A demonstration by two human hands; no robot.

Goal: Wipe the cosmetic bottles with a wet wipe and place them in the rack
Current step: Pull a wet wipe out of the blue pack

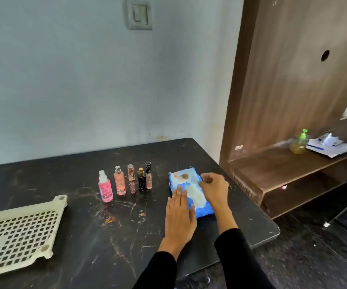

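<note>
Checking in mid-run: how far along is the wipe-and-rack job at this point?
Done: nothing yet. All five cosmetic bottles stand in a row on the table, and the rack holds nothing.
In hand: the left hand lies flat on the blue wet wipe pack while the right hand works at its opening; no wipe is clearly out.
Left: pulling a wipe, wiping and racking all five.

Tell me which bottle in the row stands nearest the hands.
The tall tube with the black marbled cap, at the right end of the row; the other four stand farther left, away from the wipes pack.
</note>
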